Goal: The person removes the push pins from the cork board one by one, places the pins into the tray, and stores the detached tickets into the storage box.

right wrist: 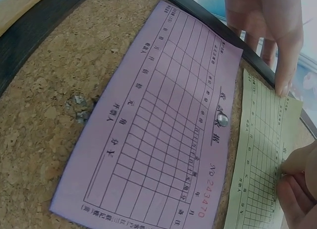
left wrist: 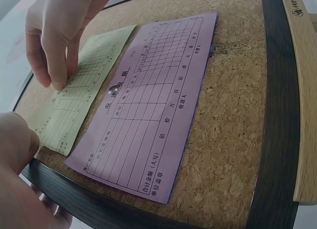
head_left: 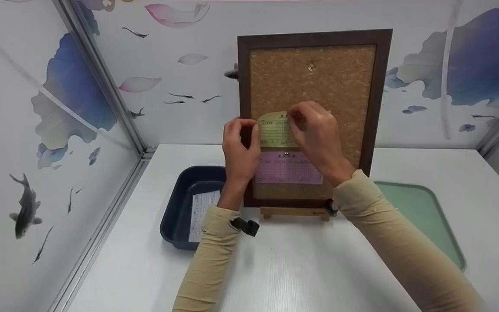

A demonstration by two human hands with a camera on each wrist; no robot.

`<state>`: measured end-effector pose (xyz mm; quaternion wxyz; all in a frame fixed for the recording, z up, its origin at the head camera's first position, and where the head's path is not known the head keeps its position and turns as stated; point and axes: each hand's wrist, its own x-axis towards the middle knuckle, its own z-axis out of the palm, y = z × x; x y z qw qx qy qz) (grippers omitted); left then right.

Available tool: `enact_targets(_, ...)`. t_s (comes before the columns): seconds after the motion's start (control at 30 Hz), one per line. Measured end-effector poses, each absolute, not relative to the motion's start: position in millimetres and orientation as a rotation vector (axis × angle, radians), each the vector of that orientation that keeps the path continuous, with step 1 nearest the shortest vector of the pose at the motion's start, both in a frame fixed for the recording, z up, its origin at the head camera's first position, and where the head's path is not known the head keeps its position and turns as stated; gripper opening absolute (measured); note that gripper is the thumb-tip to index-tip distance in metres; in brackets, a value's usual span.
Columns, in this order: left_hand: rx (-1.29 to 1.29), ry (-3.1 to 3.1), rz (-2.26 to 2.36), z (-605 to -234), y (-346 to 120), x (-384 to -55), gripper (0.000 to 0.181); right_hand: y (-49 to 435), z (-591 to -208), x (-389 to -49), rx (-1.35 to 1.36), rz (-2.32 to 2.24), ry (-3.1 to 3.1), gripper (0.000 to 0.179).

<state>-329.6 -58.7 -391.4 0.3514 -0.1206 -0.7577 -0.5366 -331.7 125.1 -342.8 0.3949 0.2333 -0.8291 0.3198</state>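
A framed corkboard (head_left: pixel 340 78) stands upright before me. On it is a yellow-green receipt slip (head_left: pixel 273 134), above a purple receipt slip (head_left: pixel 288 175). One silver thumbtack (left wrist: pixel 114 89) sits in the purple slip near its upper edge. My left hand (head_left: pixel 241 149) is at the green slip's left end, holding that edge with the thumb on the paper beside the dark frame (head_left: pixel 246 186). With thumb and fingertips together, my right hand (head_left: pixel 318 136) pinches against the green slip's upper middle. Whatever lies between those fingertips is hidden.
A small wooden easel (head_left: pixel 295 211) bears the board. To the left, a dark blue tray (head_left: pixel 167 212) contains a white printed slip (head_left: pixel 201 212). A pale green tray (head_left: pixel 425 216) lies to the right. Something shiny (head_left: pixel 311 66) shows high on the cork.
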Motion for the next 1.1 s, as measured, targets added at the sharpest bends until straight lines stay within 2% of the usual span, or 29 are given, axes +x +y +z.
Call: enact_targets(1.1, -0.296, -1.97, -1.407, -390.7, -59.6, -329.7, 0.018, 122.0, -339.0, -332.8, 0.559, 0.735, -2.087, 0.006)
